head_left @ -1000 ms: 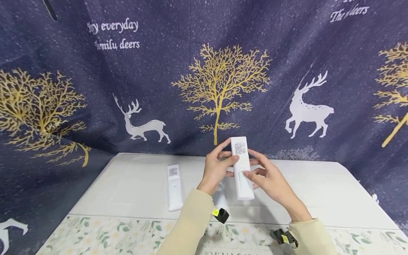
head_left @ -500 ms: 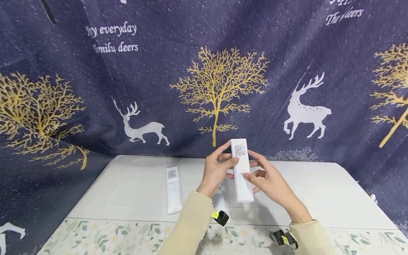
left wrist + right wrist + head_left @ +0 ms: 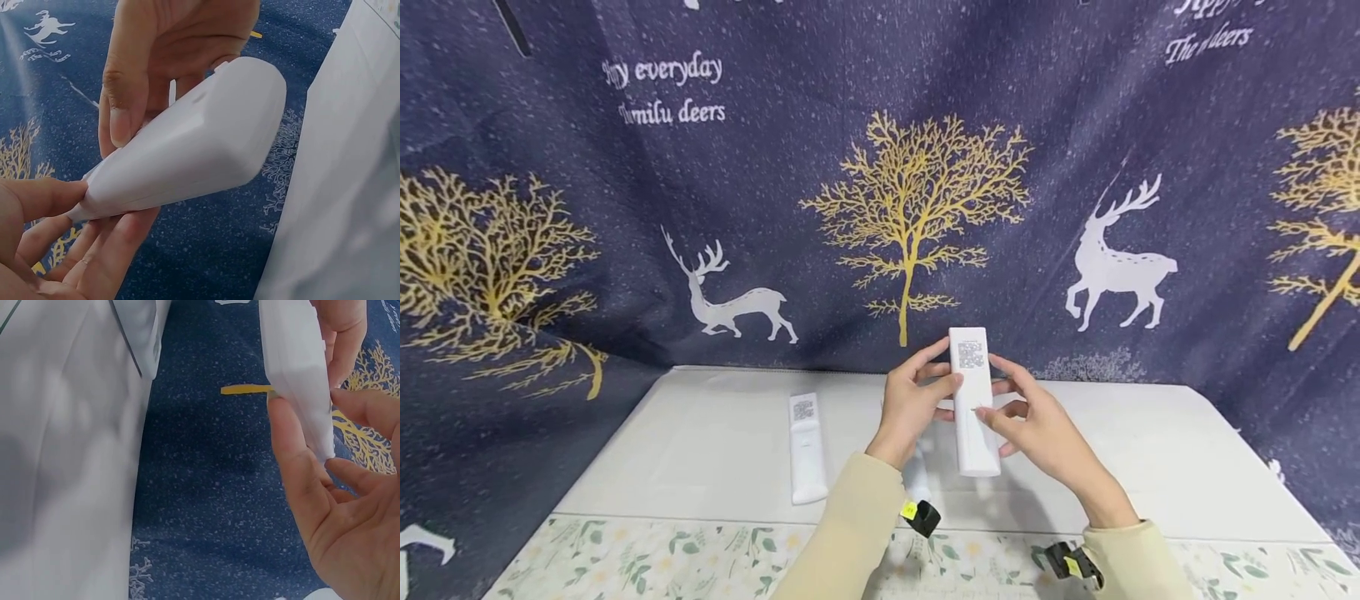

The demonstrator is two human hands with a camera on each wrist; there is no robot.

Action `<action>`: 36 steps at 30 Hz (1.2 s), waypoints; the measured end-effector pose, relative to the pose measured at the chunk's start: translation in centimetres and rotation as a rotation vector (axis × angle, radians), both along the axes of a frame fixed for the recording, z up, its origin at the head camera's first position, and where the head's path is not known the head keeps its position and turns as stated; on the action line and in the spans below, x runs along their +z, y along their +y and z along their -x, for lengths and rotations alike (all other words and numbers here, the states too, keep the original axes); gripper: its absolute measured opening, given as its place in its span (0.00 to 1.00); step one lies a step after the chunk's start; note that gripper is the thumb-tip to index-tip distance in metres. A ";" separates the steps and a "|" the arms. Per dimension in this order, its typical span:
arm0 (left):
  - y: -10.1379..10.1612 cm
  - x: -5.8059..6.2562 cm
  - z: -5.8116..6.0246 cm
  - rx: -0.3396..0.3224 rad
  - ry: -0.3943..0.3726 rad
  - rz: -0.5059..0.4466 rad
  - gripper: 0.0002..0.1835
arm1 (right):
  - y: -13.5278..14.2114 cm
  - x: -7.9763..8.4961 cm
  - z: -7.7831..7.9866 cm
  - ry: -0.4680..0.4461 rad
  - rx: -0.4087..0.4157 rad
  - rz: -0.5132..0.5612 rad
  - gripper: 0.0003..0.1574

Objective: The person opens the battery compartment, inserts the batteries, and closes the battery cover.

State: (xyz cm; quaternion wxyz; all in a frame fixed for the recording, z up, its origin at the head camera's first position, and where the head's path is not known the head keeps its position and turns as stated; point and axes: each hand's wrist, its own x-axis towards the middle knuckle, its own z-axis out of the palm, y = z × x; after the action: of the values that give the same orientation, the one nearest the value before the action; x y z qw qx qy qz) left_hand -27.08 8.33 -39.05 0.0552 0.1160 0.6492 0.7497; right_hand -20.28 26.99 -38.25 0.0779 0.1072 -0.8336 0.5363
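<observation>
A white remote control (image 3: 976, 442) is held up above the table, its back with a printed label facing the head camera. My left hand (image 3: 904, 408) grips its left edge, thumb on the back near the label and fingers behind. From the other side my right hand (image 3: 1033, 425) holds it, with the thumb pressing at the battery cover's catch lower down. The left wrist view shows the remote's blunt white end (image 3: 247, 112) pointing away from the left fingers (image 3: 125, 244). In the right wrist view, right fingers (image 3: 294, 444) pinch its narrow end.
A second white remote (image 3: 807, 458) lies label side up on the white table (image 3: 715, 450), to the left. Another white object (image 3: 916, 477) is mostly hidden behind the left wrist. A floral cloth (image 3: 685, 558) lines the front edge; a dark blue deer-print curtain (image 3: 850, 67) hangs behind.
The held remote and both hands have shifted slightly to the right. Both hands keep their hold, and the right thumb stays at the cover catch.
</observation>
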 end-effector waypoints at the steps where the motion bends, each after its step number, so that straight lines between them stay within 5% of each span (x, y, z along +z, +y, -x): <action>1: 0.1 -0.1 -0.1 0.002 0.004 0.001 0.29 | 0.0 0.0 -0.1 -0.003 -0.003 -0.001 0.49; 19: 2.6 -1.4 0.0 -0.082 0.043 0.026 0.33 | 1.8 1.3 -0.1 -0.081 -0.053 -0.162 0.55; 36: 4.4 -5.0 -0.8 -0.094 -0.077 0.032 0.35 | 2.4 -0.4 0.2 -0.275 -0.088 -0.190 0.57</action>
State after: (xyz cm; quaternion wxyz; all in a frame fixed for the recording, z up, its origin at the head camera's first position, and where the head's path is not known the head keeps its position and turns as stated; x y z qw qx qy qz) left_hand -26.23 12.77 -44.04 0.1169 0.1167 0.6523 0.7398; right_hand -20.48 29.38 -38.69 -0.0241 0.0033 -0.8873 0.4606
